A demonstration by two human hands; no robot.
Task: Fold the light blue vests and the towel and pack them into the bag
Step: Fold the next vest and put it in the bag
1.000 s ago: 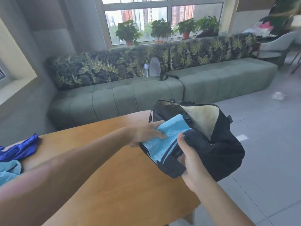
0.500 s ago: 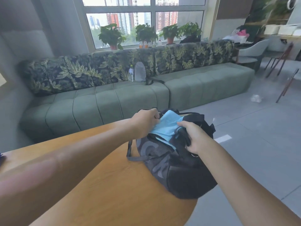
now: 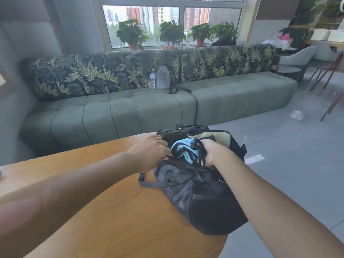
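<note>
- Your right hand [image 3: 210, 152] is clenching the bag's near rim together with its black drawcord, holding the mouth wide.
- Your left hand [image 3: 150, 152] is pressing at the opening's left edge, fingertips reaching toward the folded light blue vest [image 3: 183, 149]; I cannot tell whether they are pinching the cloth or only pushing it.
- The vest is sitting much lower than a second ago: then most of its blue panel was lying outside on the bag's front, now only a crumpled bundle with dark trim is showing at the mouth.
- The black bag [image 3: 201, 192] is resting tipped on the rounded end of the wooden surface [image 3: 115, 211], its far side hanging past the edge, standing more upright than before.
- In my judgement this vest is nearly packed, needing one last push down.
- The other cloths are no longer showing in view, so how much is left I cannot tell.
</note>
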